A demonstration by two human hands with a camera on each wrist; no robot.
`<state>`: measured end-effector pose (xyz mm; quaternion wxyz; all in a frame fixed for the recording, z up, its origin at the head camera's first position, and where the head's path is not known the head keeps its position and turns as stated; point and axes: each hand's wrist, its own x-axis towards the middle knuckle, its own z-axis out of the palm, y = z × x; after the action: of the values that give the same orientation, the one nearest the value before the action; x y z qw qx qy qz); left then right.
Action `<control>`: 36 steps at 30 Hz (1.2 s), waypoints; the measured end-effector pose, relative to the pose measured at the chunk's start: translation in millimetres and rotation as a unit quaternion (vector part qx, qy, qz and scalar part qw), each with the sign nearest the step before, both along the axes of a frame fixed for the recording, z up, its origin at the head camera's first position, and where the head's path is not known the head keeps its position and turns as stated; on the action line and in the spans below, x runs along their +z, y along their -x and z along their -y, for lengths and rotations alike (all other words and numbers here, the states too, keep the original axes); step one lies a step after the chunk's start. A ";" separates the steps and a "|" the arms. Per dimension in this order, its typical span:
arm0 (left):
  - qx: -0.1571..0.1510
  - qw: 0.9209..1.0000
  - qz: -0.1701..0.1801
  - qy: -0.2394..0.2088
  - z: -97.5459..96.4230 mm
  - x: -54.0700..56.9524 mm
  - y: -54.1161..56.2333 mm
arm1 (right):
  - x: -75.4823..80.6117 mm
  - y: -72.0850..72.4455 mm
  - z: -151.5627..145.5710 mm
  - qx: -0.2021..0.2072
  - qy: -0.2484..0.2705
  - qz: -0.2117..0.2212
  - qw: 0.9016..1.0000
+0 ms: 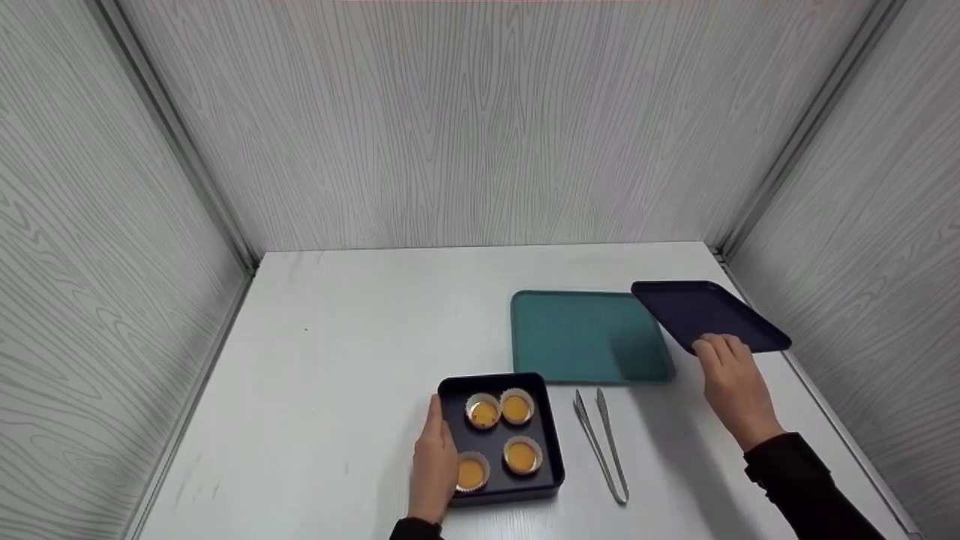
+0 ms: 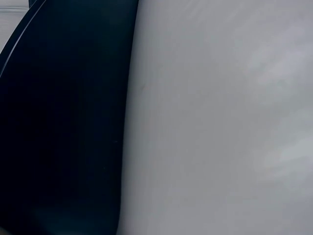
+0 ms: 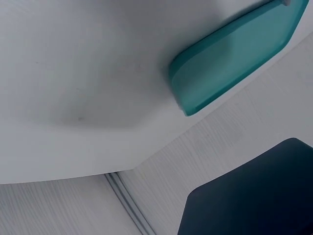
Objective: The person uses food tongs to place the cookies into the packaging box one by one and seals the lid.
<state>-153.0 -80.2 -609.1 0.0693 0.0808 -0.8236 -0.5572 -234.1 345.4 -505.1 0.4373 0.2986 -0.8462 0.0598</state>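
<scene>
My left hand (image 1: 435, 465) lies along the left side of a dark square baking pan (image 1: 499, 439), its fingers straight against the wall. Several egg tarts (image 1: 523, 455) in pale fluted cups sit inside the pan. My right hand (image 1: 735, 386) pinches the near edge of a dark flat lid (image 1: 701, 307) and holds it raised and tilted over the right side of the table. The lid overlaps the right end of a teal tray (image 1: 577, 337) in the head view. Close up, the left wrist view shows the pan's dark outer wall (image 2: 73, 122).
Metal tongs (image 1: 604, 446) lie spread on the white table (image 1: 360, 337), right of the pan and in front of the teal tray. Pale wood-grain panels (image 1: 480, 135) close off the back and both sides. The lid casts a shadow on the tray.
</scene>
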 end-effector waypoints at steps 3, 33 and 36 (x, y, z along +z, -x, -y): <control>0.001 1.000 0.001 0.001 -0.1 -0.1 -0.2 | 2.0 -2.5 7.6 0.006 -0.008 -0.002 1.000; 0.013 0.999 -0.012 -0.030 16.1 18.6 2.2 | 16.5 -26.1 107.0 0.097 -0.070 -0.054 0.991; -0.026 0.995 -0.089 0.031 14.1 34.2 5.0 | 16.3 -28.5 115.2 0.108 -0.073 -0.051 0.990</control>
<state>-157.9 -94.3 -574.8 0.1301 0.0072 -0.8326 -0.5384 -205.6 230.2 -488.8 0.4477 0.4219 -0.7878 0.0300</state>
